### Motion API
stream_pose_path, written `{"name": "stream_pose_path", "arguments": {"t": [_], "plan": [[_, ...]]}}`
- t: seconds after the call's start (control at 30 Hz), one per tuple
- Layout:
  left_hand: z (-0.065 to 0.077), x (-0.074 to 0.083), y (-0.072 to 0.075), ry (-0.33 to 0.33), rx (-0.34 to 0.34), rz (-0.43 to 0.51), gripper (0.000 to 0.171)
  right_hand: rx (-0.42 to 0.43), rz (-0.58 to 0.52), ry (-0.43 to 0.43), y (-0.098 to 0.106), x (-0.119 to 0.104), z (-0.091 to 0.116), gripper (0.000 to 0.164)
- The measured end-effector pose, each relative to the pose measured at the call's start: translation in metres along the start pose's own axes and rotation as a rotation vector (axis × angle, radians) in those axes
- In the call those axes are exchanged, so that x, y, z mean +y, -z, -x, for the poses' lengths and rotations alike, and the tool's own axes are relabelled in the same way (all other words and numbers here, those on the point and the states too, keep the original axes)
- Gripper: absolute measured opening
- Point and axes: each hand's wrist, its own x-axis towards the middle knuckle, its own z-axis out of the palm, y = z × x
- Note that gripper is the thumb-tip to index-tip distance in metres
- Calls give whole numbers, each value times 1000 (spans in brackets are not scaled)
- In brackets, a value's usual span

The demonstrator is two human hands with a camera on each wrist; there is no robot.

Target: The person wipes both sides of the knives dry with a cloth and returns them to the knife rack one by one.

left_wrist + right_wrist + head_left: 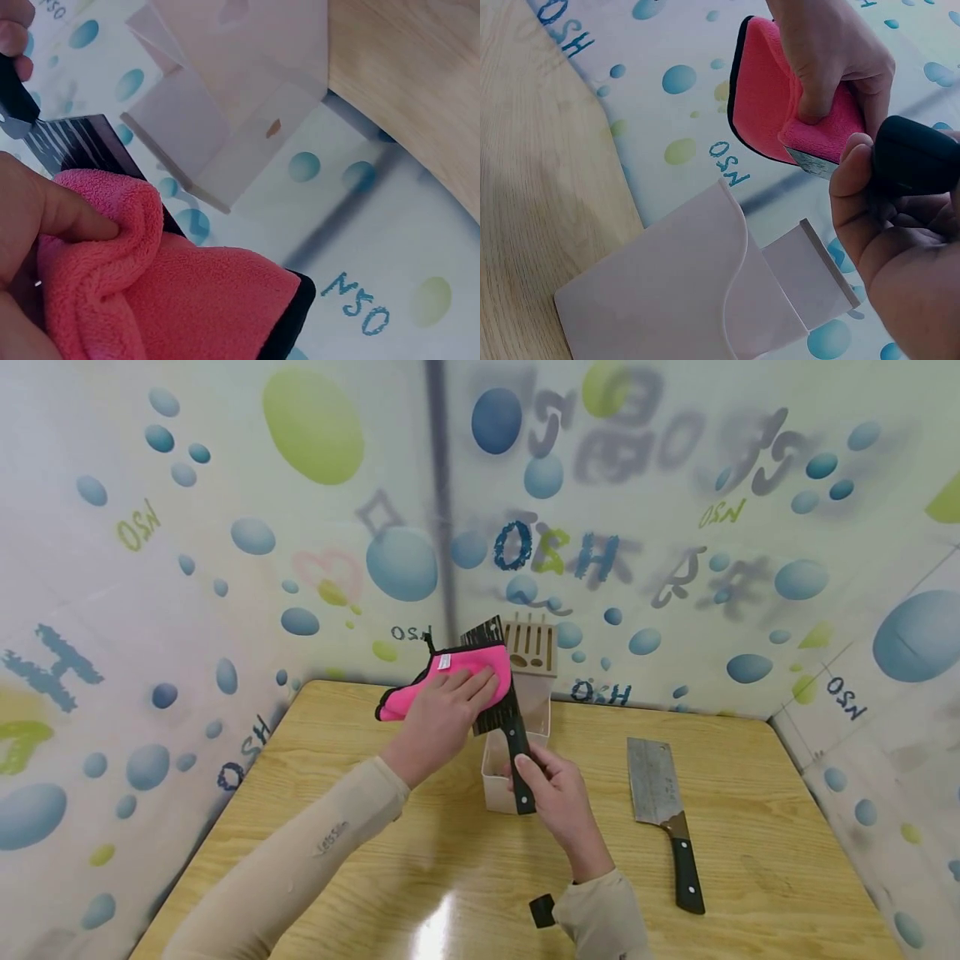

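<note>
My right hand [558, 797] grips the black riveted handle [517, 768] of a kitchen knife, whose broad dark blade [483, 631] points up and away with light streaks on it. A pink cloth [408, 697] with black edging is folded over that blade. My left hand [442, 718] pinches the cloth there, fingers flat on one face in the head view and thumb pressed into the pile on the other in the left wrist view. Much of the blade is hidden by the cloth. In the right wrist view, the handle end [911, 157] is close to the camera.
Behind the knife stands a pale knife block [536, 693] with a slotted top; its lower open compartment [498, 789] faces me. A second cleaver [654, 785] lies on the wooden table [750, 827] at right, handle toward me. Patterned walls [675, 485] enclose the table's back and sides.
</note>
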Motion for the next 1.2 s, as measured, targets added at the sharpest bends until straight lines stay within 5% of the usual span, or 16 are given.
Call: {"name": "stream_pose_path", "arguments": {"t": [0.37,1.2], "plan": [[3,21,9,-64,0,-2,50,8,-20,31,1,0,-2,28],[18,38,12,-36,71,48,59,31,-17,71,-1,1,-3,28]]}}
